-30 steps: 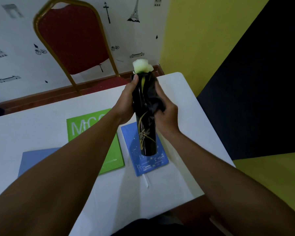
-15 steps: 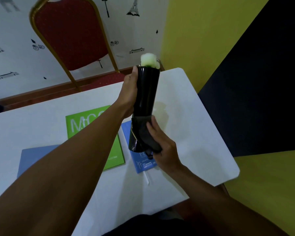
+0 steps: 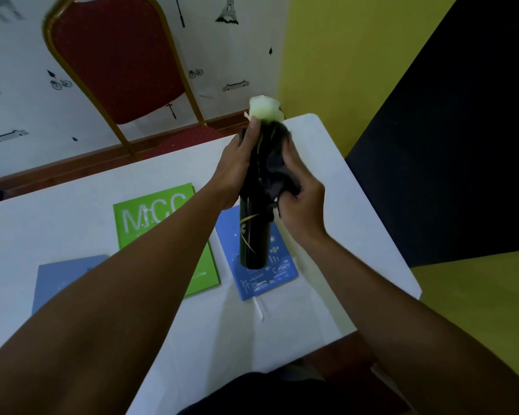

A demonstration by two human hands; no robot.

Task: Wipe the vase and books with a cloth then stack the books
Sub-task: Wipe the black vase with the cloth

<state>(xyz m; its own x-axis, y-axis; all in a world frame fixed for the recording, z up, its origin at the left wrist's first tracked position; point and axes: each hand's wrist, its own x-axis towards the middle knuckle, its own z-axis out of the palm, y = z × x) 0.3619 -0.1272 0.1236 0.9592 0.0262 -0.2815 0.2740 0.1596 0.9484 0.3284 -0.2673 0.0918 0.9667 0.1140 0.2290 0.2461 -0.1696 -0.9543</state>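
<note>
Vase [image 3: 253,232] held above desk [image 3: 72,223] in left grip [image 3: 234,172]; cloth [image 3: 277,172] pressed on it by right grip [image 3: 301,208].

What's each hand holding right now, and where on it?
Left hand grips the vase by its upper body, near the mouth. Right hand holds the cloth, bunched against the vase's upper side.

A white tabletop [image 3: 327,187] with a rounded far corner fills the middle of the view. Beyond its far edge stands a red-padded chair [image 3: 117,55] with a gold metal frame, set against a white wall [image 3: 18,109] printed with small black bicycles, towers and bridges. A brown skirting board [image 3: 72,163] runs below that wall. Right of the chair the wall turns yellow [image 3: 342,55], crossed by a wide dark diagonal band [image 3: 462,145].
</note>
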